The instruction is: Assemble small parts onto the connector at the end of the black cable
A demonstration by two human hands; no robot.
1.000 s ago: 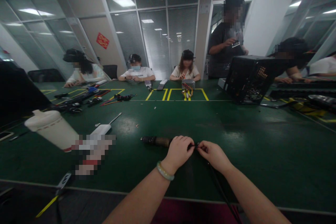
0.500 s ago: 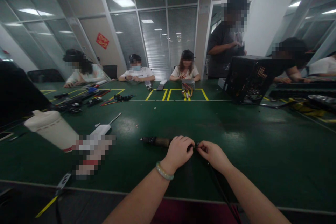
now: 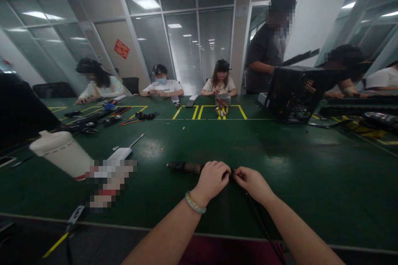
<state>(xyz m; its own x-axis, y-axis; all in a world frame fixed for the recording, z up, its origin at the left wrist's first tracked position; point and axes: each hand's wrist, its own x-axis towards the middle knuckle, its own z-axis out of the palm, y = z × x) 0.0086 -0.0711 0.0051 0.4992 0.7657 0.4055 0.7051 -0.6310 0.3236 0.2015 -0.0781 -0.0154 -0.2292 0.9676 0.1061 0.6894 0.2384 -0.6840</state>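
Note:
An electric screwdriver (image 3: 190, 167) with a dark, slim body lies sideways over the green table, its metal tip pointing left. Wrapped round its rear part is my left hand (image 3: 213, 178), which wears a bangle on the wrist. Close beside it, my right hand (image 3: 250, 182) pinches the end of a black cable (image 3: 256, 213) at the tool's back end. That cable runs down past the table's front edge. The joint between cable and tool is mostly hidden by my fingers.
To the left stand a white lidded cup (image 3: 62, 153) and a white device (image 3: 120, 155) near a blurred-out patch. Cables (image 3: 139, 118) lie farther back. A black computer case (image 3: 295, 95) stands back right. Several people work around the far side.
Both my hands stay in place on the screwdriver and cable. Behind the computer case, the standing person has lowered a hand, and a long dark part now shows there.

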